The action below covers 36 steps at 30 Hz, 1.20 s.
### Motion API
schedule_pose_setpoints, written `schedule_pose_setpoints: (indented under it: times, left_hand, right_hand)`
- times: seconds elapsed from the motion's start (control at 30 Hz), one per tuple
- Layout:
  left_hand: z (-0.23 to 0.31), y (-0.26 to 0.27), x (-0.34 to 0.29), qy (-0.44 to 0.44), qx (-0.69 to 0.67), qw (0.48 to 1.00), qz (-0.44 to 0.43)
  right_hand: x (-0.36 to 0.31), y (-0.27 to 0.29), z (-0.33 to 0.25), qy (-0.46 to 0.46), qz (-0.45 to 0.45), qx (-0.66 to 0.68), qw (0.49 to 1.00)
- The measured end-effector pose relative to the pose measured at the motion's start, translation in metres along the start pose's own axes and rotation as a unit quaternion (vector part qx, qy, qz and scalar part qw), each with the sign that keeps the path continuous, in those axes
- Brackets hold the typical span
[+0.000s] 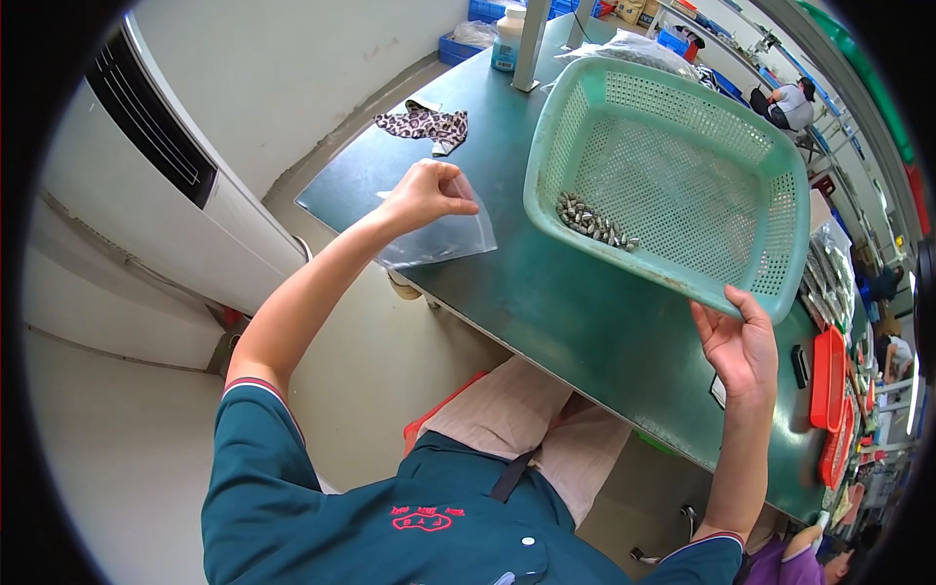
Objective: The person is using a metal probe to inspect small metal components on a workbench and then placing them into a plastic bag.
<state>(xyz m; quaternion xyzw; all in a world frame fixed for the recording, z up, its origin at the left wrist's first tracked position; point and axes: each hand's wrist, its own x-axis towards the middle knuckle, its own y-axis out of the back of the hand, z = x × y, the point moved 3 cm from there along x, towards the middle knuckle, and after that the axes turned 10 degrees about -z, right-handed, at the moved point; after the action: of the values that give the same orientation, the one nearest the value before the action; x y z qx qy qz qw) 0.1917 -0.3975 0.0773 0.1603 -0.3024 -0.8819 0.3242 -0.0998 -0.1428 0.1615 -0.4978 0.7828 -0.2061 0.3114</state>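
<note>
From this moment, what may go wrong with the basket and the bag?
The right hand holds the green basket by its rim; a slip might scatter the small metal pieces bunched inside. The clear plastic bag, at the left hand, is near the edge of the table and might fall.

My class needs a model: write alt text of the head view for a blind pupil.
A person's right hand holds a green basket by its rim, small metal pieces gathered inside; the left hand is over a clear plastic bag at the edge of a green table.
</note>
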Motion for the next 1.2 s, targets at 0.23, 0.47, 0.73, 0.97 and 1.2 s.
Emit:
schedule_pose_setpoints:
  times: [0.23, 0.47, 0.73, 0.97, 1.2]
  left_hand:
    - [0.003, 0.008, -0.002, -0.042, -0.020, 0.999, -0.011]
    - [0.008, 0.000, -0.005, -0.082, -0.060, 0.991, -0.090]
    - [0.027, -0.009, -0.008, -0.130, -0.119, 0.979, -0.102]
    - [0.039, -0.009, -0.009, -0.124, -0.051, 0.986, -0.096]
    - [0.044, -0.009, -0.007, -0.145, -0.071, 0.976, -0.149]
  right_hand:
    - [-0.001, 0.000, 0.001, 0.012, 0.000, -0.021, 1.000]
    - [-0.002, -0.003, 0.003, 0.024, -0.002, -0.033, 0.999]
    - [-0.003, -0.007, 0.006, 0.062, -0.008, -0.062, 0.996]
    - [-0.001, -0.011, 0.010, 0.061, -0.009, -0.064, 0.996]
    - [0.001, -0.013, 0.012, 0.075, -0.003, -0.083, 0.994]
